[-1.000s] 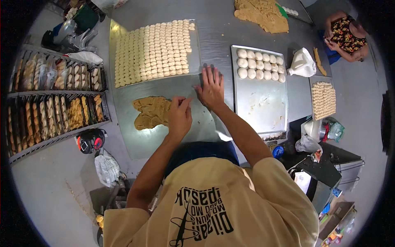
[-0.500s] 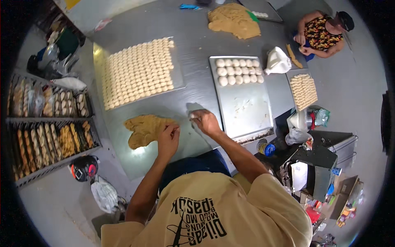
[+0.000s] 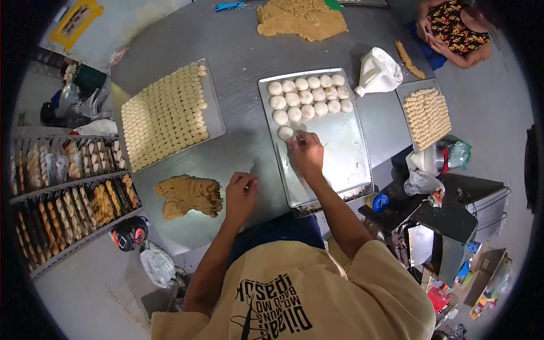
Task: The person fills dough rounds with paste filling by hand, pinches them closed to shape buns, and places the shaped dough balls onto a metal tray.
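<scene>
My right hand (image 3: 307, 154) is over the metal baking tray (image 3: 337, 153), its fingertips closed at the edge of a round white dough ball (image 3: 285, 133). That ball starts a new row below the rows of pale dough balls (image 3: 306, 96) at the tray's far end. My left hand (image 3: 242, 191) hovers above the table with its fingers curled in; what they hold, if anything, is hidden. Just left of it lies a flattened lump of brown filling paste (image 3: 184, 196), its right side rough and torn.
Many small dough pieces fill a sheet tray (image 3: 215, 116) at left. A larger paste mound (image 3: 300, 18) lies at the far side. A white cloth bag (image 3: 378, 71) and a tray of small twisted pieces (image 3: 426, 119) are right. A person (image 3: 453, 34) sits far right.
My right hand has moved from the table onto the baking tray, where a dough ball now sits in a new row. My left hand has drawn right, away from the paste. The view has shifted.
</scene>
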Action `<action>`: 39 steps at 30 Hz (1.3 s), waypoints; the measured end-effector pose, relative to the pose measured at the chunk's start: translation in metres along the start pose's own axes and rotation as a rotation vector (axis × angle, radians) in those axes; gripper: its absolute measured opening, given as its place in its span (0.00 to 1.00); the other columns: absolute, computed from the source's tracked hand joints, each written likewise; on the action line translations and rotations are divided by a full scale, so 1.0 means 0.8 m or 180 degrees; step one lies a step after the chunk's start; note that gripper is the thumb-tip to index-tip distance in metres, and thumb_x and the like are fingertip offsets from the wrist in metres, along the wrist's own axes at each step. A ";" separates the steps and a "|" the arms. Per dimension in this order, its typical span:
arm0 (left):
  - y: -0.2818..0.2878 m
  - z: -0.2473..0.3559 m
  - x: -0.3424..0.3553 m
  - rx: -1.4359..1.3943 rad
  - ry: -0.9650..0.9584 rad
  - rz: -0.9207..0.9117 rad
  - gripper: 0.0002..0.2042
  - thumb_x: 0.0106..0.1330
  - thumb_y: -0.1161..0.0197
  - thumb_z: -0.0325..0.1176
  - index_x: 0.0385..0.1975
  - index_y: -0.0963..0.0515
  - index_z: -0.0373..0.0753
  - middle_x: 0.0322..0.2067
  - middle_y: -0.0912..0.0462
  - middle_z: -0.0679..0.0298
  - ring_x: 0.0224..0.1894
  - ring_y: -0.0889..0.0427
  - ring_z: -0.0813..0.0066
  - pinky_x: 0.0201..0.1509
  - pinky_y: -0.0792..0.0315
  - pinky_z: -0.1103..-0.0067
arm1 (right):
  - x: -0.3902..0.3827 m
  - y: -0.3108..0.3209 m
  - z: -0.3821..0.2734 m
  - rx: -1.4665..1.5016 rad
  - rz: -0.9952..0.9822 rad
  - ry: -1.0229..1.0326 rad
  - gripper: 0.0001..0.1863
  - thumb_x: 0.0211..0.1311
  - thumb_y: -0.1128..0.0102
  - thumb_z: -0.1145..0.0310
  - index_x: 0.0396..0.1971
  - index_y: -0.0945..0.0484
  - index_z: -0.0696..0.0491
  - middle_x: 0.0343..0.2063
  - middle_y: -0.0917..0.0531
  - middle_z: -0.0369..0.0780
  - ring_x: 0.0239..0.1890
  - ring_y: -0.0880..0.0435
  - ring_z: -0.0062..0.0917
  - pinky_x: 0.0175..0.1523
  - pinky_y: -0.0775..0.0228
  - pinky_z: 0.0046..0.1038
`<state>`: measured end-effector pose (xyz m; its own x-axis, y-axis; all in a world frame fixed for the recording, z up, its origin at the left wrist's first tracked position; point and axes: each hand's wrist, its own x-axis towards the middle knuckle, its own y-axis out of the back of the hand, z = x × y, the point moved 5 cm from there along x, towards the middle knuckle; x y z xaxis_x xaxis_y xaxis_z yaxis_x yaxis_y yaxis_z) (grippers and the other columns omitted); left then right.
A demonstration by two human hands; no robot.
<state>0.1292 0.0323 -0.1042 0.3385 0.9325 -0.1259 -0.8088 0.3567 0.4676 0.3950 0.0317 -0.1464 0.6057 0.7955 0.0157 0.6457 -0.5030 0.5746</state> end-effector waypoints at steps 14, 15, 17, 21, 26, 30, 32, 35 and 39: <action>0.030 -0.036 -0.041 0.0247 0.0227 -0.0187 0.05 0.73 0.31 0.27 0.44 0.13 0.34 0.46 0.15 0.55 0.40 0.10 0.61 0.40 0.16 0.71 | 0.034 -0.044 -0.005 -0.0147 -0.0126 -0.0002 0.15 0.64 0.28 0.73 0.50 0.12 0.57 0.41 0.12 0.48 0.41 0.10 0.44 0.50 0.16 0.43; 0.043 -0.037 -0.042 0.0275 0.0198 -0.0147 0.05 0.73 0.31 0.27 0.44 0.13 0.34 0.46 0.15 0.55 0.40 0.10 0.61 0.40 0.16 0.71 | 0.030 -0.046 -0.023 -0.0659 0.0016 0.0158 0.14 0.65 0.30 0.72 0.50 0.12 0.55 0.41 0.12 0.47 0.43 0.10 0.45 0.50 0.17 0.45; 0.071 -0.042 -0.048 0.0083 0.0088 -0.0114 0.06 0.73 0.31 0.27 0.45 0.13 0.34 0.46 0.15 0.54 0.40 0.10 0.60 0.40 0.16 0.71 | 0.021 -0.077 -0.083 -0.0834 0.0186 0.0209 0.12 0.66 0.31 0.70 0.48 0.12 0.52 0.42 0.12 0.45 0.45 0.11 0.46 0.50 0.17 0.47; 0.132 -0.055 -0.054 0.0229 0.0234 0.0031 0.07 0.74 0.32 0.26 0.47 0.13 0.32 0.47 0.15 0.53 0.41 0.10 0.63 0.41 0.16 0.72 | 0.005 -0.198 -0.160 -0.0370 -0.0598 0.1675 0.09 0.66 0.31 0.66 0.44 0.10 0.47 0.42 0.11 0.42 0.48 0.11 0.42 0.50 0.16 0.44; 0.217 -0.082 -0.074 -0.0140 0.0644 0.0353 0.08 0.76 0.33 0.27 0.48 0.14 0.30 0.45 0.15 0.53 0.41 0.10 0.65 0.43 0.16 0.72 | -0.016 -0.310 -0.212 -0.1204 -0.0959 0.2101 0.08 0.60 0.29 0.65 0.37 0.11 0.51 0.38 0.10 0.42 0.48 0.10 0.41 0.48 0.14 0.42; 0.266 -0.114 -0.090 0.0045 0.0672 0.0669 0.10 0.78 0.33 0.31 0.49 0.14 0.30 0.43 0.14 0.53 0.41 0.10 0.68 0.45 0.16 0.73 | -0.018 -0.324 -0.215 -0.1501 -0.0918 0.2328 0.07 0.59 0.29 0.67 0.36 0.12 0.51 0.37 0.11 0.41 0.44 0.10 0.39 0.46 0.14 0.43; 0.271 -0.148 -0.095 -0.0133 0.0895 0.0722 0.11 0.78 0.33 0.33 0.49 0.14 0.31 0.43 0.13 0.54 0.41 0.10 0.69 0.45 0.17 0.73 | -0.019 -0.312 -0.221 -0.1056 -0.0982 0.1634 0.06 0.58 0.28 0.72 0.37 0.12 0.51 0.38 0.10 0.40 0.41 0.09 0.37 0.44 0.15 0.41; 0.266 -0.133 -0.066 -0.1387 0.1641 0.0692 0.13 0.79 0.32 0.37 0.50 0.13 0.32 0.43 0.12 0.58 0.40 0.12 0.71 0.45 0.18 0.74 | -0.041 -0.255 -0.242 0.0152 -0.1222 0.1316 0.09 0.58 0.27 0.77 0.39 0.11 0.51 0.39 0.11 0.40 0.37 0.10 0.35 0.42 0.16 0.36; 0.247 -0.083 -0.005 -0.3674 0.1780 0.0086 0.16 0.80 0.32 0.41 0.52 0.13 0.33 0.42 0.10 0.63 0.41 0.12 0.73 0.47 0.18 0.75 | -0.101 -0.172 -0.310 0.0773 -0.1616 0.1670 0.14 0.58 0.27 0.80 0.45 0.11 0.53 0.43 0.11 0.42 0.43 0.09 0.32 0.45 0.15 0.33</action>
<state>-0.0641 0.1030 -0.0696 0.2956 0.7367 -0.6082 -0.8533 -0.0826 -0.5149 0.1416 0.1209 -0.0237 -0.0529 0.9743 0.2190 0.9064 -0.0452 0.4200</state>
